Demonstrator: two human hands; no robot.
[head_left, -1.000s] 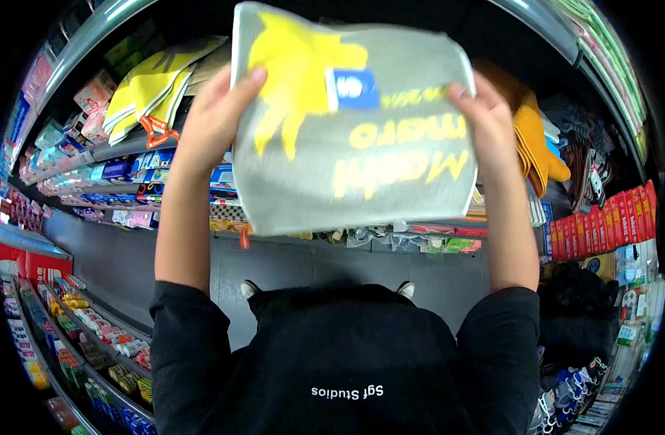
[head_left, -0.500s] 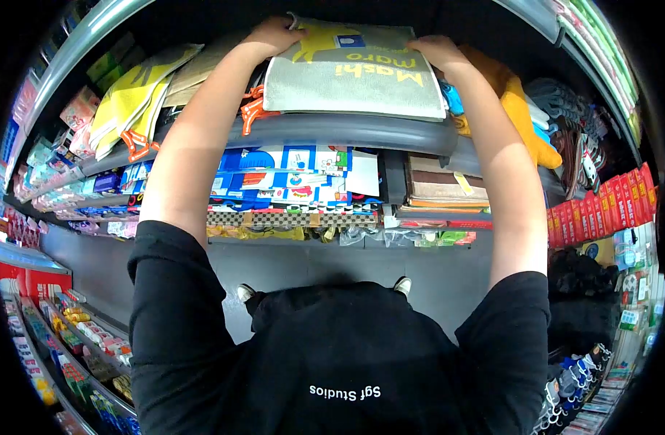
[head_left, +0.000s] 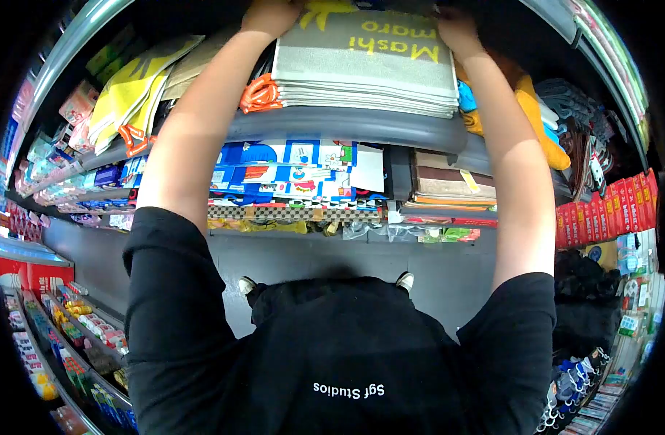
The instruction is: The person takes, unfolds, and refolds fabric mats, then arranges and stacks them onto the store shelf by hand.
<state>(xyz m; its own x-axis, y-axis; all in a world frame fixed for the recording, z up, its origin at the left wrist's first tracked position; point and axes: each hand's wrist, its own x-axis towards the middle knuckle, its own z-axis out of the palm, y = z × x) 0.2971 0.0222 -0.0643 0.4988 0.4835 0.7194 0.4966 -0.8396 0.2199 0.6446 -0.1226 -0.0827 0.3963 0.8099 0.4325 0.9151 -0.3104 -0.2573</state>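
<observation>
A stack of grey mats (head_left: 365, 69) with yellow "Mashi maro" lettering lies on the upper shelf, its layered front edges showing near the shelf lip. My left hand (head_left: 273, 17) is closed at the far left corner of the top mat, at the frame's upper edge. On the other side, my right hand (head_left: 459, 32) is closed at the far right edge of the same mat; its fingertips are dark and partly hidden. Orange hangers (head_left: 261, 93) stick out beside the stack on the left.
Yellow mats (head_left: 137, 90) lie to the left on this shelf, orange-yellow cloth (head_left: 539, 127) to the right. The grey shelf edge (head_left: 340, 125) runs in front. Below are blue patterned goods (head_left: 289, 163) and brown folded mats (head_left: 441, 177). Red packets (head_left: 608, 210) hang at right.
Both hands have moved farther back, carrying the top mat away from me and slightly right. The layered front edges of the stack now show beneath it.
</observation>
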